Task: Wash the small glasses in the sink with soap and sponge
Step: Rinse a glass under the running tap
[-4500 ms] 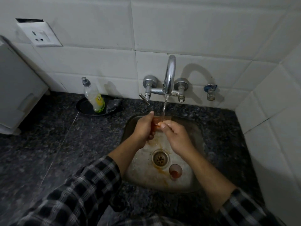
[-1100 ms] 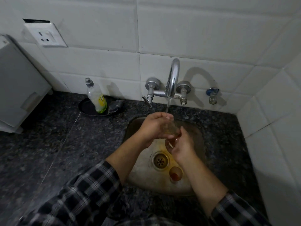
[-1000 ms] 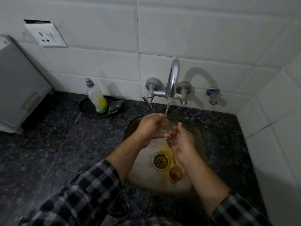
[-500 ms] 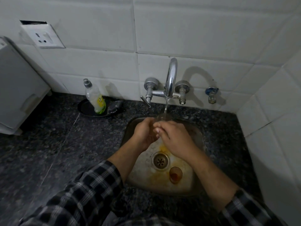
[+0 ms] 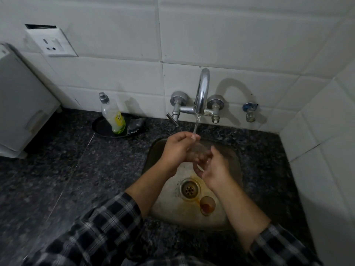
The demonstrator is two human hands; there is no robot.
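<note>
Left hand (image 5: 175,149) gripped a small glass (image 5: 198,150), fingers curled round it, under the tap (image 5: 202,87) stream. Right hand (image 5: 214,168): fingers curled at the glass's end; pinch not determinable. Second glass (image 5: 207,205) stood beside the drain (image 5: 190,189).

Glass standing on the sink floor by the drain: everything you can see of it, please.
The small glass is clear, round and upright, mouth up, standing on the floor of the stained steel sink, just right of the drain and nearer the camera. Reddish-brown residue lies in its bottom. Only the sink floor touches it; the right forearm passes to its right.
</note>
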